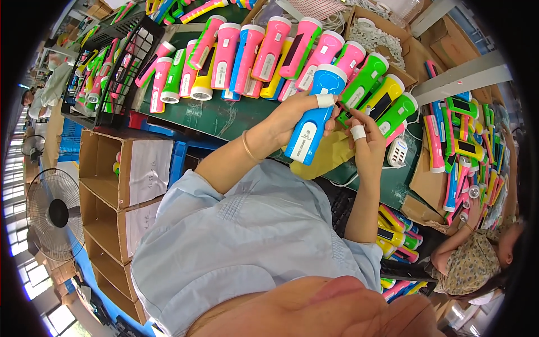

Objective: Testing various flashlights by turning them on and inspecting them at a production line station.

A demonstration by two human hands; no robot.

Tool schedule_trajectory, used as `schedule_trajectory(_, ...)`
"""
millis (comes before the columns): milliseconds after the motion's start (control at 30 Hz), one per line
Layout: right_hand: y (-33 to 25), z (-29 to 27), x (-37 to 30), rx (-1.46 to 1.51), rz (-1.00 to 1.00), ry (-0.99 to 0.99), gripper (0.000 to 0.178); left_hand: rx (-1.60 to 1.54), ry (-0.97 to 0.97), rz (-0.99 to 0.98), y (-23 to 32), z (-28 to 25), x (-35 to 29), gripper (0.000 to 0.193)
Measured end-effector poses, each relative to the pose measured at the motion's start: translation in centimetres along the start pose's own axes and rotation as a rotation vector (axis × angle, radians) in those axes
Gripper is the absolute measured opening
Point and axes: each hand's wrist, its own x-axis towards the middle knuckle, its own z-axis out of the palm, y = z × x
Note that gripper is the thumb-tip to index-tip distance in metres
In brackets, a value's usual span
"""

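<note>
A blue-and-white plastic flashlight (312, 121) sits in the left hand (292, 115), just left of the right hand (368, 143). Behind them a row of pink, green and yellow plastic flashlights (269, 53) lies on the dark green table (224, 118). Brown cardboard boxes (120, 185) stand stacked at the left.

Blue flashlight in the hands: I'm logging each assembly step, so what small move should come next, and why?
Probably bring the right hand fully onto the blue flashlight. The left hand already grips its body over the green table, while the right hand's taped finger only touches its side, beside the row of flashlights.
</note>
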Motion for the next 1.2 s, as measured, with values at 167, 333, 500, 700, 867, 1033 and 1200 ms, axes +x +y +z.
schedule_trajectory(167,-0.3,0.7,-0.8,0.135,0.051,-0.035,0.024,-0.189,-0.024,-0.117,0.0,-0.6,0.6,0.026)
schedule_trajectory(333,-0.3,0.5,-0.3,0.154,0.188,0.012,0.024,0.152,0.198,-0.008,0.2,0.1,1.4,0.029)
schedule_trajectory(500,-0.8,-0.8,0.6,0.225,0.097,0.118,0.031,0.790,0.074,0.278,3.2,-1.2,4.6,0.023)
schedule_trajectory(700,-1.1,-1.6,1.8,0.409,0.045,0.007,0.025,1.542,0.541,0.658,5.8,1.3,4.7,0.067)
schedule_trajectory(867,-1.0,0.2,2.5,0.295,0.026,0.055,0.022,1.407,0.547,0.685,6.6,-0.9,5.1,0.051)
schedule_trajectory(1033,-3.2,2.3,2.3,-0.097,-0.203,0.023,0.014,0.001,-0.200,0.077,4.6,-1.9,3.8,0.030)
schedule_trajectory(1200,-4.2,2.7,2.4,-0.633,-0.692,-0.096,0.013,0.763,0.279,0.388,2.8,1.0,2.9,0.025)
